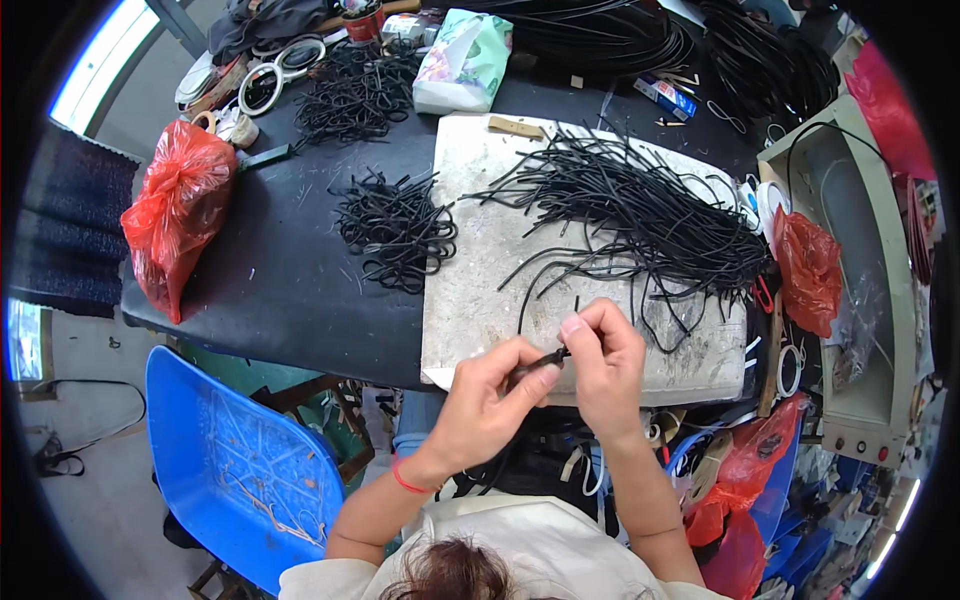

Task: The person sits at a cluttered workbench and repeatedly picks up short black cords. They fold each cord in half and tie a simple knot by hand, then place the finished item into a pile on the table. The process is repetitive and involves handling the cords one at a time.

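Note:
At the near edge of the white board [465, 300], my left hand [490, 395] and my right hand [605, 370] meet over a thin black cord [553, 358]. Fingers of both hands pinch it, and a small dark knot or tangle shows between them. One cord end sticks up above my right fingertips, and another strand rises past my left fingers. Beyond my hands, a large heap of loose black cords [640, 210] spreads over the board. Left of it sits a smaller pile of looped black cords [392, 230], partly on the dark tabletop [290, 240].
A tied red plastic bag [180, 205] stands at the table's left end. Farther back are another cord pile [358, 92] and a green-white tissue pack [465, 62]. A blue plastic chair [235, 450] is at lower left. Right of the board stands a grey metal cabinet [860, 270].

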Demonstrator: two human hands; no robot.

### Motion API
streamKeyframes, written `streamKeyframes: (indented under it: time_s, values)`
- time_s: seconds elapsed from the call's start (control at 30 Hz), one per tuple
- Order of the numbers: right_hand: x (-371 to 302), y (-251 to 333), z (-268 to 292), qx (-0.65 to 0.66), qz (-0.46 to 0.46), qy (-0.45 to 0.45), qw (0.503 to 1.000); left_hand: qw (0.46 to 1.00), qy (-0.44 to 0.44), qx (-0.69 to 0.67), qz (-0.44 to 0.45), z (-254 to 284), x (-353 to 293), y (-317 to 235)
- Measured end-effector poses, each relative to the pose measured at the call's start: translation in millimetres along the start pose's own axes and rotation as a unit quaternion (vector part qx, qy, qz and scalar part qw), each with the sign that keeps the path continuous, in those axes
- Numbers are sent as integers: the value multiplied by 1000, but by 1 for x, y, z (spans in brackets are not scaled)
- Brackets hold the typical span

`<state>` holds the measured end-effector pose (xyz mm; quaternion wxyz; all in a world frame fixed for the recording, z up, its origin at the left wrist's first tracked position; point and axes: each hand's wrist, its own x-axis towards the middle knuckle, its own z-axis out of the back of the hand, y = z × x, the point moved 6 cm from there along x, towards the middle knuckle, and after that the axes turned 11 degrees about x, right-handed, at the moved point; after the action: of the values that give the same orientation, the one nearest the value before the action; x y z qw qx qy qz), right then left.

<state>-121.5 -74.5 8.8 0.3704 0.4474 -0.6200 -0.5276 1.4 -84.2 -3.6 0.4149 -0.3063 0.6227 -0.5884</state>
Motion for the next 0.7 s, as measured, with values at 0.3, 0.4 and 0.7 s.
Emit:
streamKeyframes:
  time_s: [0.3,0.4,0.7]
  values:
    - [14,0,-3,162,-119,-2,980,994,-69,-75,-42,10,6,-10]
    - [10,0,-6,166,-111,-9,980,986,-96,-92,-99,9,12,-20]
    - [9,17,1,-2,22,70,997,992,21,-123,9,8,17,-16]
